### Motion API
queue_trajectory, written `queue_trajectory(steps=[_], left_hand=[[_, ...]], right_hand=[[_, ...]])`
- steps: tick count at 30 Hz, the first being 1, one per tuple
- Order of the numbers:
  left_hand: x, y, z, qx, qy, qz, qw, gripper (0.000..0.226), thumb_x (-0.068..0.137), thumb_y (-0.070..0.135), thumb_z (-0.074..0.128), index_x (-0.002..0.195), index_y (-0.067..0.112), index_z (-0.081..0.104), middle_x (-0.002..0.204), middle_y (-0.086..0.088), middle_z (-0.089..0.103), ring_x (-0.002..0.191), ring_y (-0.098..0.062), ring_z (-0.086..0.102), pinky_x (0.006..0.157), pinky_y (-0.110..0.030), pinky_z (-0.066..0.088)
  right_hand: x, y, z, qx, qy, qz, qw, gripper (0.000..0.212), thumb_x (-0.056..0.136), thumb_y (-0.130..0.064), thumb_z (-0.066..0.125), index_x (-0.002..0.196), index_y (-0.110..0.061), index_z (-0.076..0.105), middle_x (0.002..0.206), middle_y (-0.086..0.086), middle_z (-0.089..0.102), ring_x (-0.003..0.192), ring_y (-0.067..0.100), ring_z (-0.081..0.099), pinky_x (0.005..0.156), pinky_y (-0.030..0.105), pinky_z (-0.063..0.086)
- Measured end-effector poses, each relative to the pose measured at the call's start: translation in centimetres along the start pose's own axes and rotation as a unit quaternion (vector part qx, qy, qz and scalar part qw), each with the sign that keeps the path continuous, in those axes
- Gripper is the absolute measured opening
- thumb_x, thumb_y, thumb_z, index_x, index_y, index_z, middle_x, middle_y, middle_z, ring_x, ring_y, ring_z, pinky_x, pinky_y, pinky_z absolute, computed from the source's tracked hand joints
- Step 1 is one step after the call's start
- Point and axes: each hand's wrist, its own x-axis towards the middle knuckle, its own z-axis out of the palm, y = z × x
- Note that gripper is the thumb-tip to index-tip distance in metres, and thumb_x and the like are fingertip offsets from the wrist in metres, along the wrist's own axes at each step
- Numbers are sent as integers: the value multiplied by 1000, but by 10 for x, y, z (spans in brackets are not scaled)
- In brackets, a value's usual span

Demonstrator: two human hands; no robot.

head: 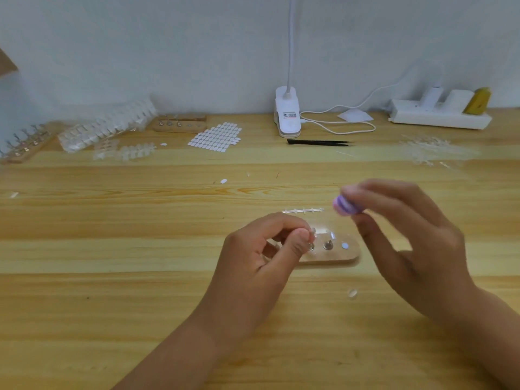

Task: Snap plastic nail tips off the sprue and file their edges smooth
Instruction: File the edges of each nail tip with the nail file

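Open desk (135,282) surrounds left hand (253,266) pinching peg (312,234), right hand (408,249) gripping file (343,207).

Near me and leftward the surface (140,305) lies open. Straight ahead the stand (337,258) and sprue (303,211) block a low pass; tweezers (318,142), lamp (287,116), power strip (439,119) and tip stacks (107,128) line the back.

A metal pin (312,237) is pinched by the curled left hand (261,257) at 6 o'clock; a purple block (344,206) is gripped by the raised right hand (408,243) at 4 o'clock.
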Motion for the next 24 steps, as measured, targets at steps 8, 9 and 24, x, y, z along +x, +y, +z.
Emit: queue_trajectory(steps=[8,9,24], left_hand=[[-3,-1,3,-38,-17,-29,999,9,89,25,62,89,32,68,86,12,74,85,-11,70,65,-28,53],[-3,-1,4,-40,-28,-33,998,9,89,23,62,88,30,68,86,11,74,83,-9,69,63,-26,52],[-6,-3,11,30,-47,-18,998,15,78,4,79,80,18,78,76,14,72,67,-3,63,57,-19,48]], right_hand=[[21,2,-42,189,-192,278,922,6,80,-16,46,80,-19,51,69,-1,48,66,12,41,65,26,35],[17,-1,-47,171,-264,264,912,6,81,-22,44,79,-23,50,67,-1,47,63,11,39,62,22,32],[-7,-3,-22,220,-338,296,866,10,94,-24,69,83,-25,70,72,-7,62,65,12,52,61,26,40]])
